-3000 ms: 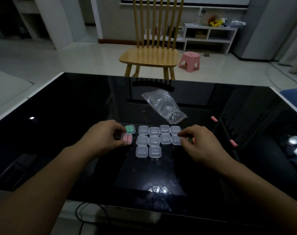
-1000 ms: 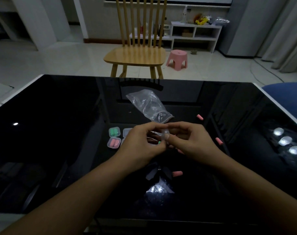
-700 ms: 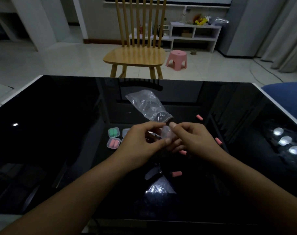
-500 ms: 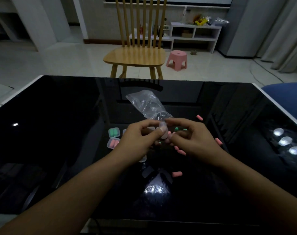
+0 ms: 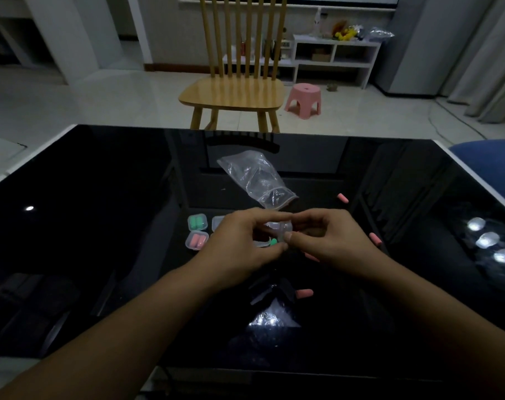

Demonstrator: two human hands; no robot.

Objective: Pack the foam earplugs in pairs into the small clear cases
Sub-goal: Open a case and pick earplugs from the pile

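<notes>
- Hands meet above a glossy black surface (image 5: 101,226), both working one small clear case (image 5: 280,226) held between them.
- Left hand (image 5: 239,243) curls around the case from the left, its fingers (image 5: 270,216) over the top and thumb beneath.
- Right hand (image 5: 332,241) pinches the case's right edge between thumb and forefinger.
- Green earplug (image 5: 274,241) peeks out just below the case, between the two thumbs.
- Filled cases sit just left of the left hand: a green-filled case (image 5: 197,222) and, nearer, a pink-filled case (image 5: 196,241).
- Loose pink earplugs lie on the surface: one (image 5: 304,293) near the wrists, two (image 5: 375,238) to the right.
- Crumpled clear bag (image 5: 257,179) lies beyond the hands.
</notes>
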